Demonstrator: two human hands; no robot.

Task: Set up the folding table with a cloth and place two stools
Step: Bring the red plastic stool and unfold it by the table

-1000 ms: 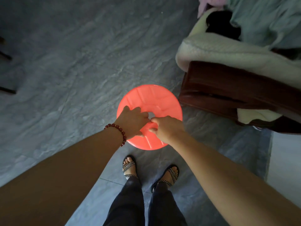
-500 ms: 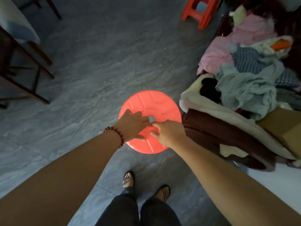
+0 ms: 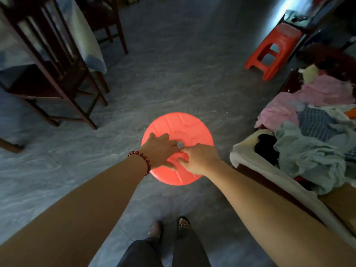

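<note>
Your left hand (image 3: pixel 159 149) lies across the seat of the round stool (image 3: pixel 185 124), fingertips hooked down into its centre hole. Your right hand (image 3: pixel 198 159) meets it from the other side, fingers curled into the same opening, so both hands are clamped on that stool with knuckles nearly touching. The seat faces straight up at you and hides the legs, so I cannot tell whether it is off the floor (image 3: pixel 173 83) or resting on it. My read is that you are carrying it over, and a two-handed grip at one small hole lets it swing. So hold it level, watch your feet (image 3: pixel 169 226) just below it, and set all the legs down together rather than dropping one edge first. Now the count. There are two hands and one bead bracelet (image 3: pixel 142 158) on the left wrist. There are two red stools: the round one you hold, and a square stool (image 3: pixel 277 47) standing well beyond it to the right. One clothed table (image 3: pixel 86 41) sits well beyond the round stool to the left, though whether it is the folding one I cannot say. At least two dark chairs (image 3: pixel 48 70) crowd against that table. One heap of clothes (image 3: pixel 312 135) lies near the round stool's right side.
</note>
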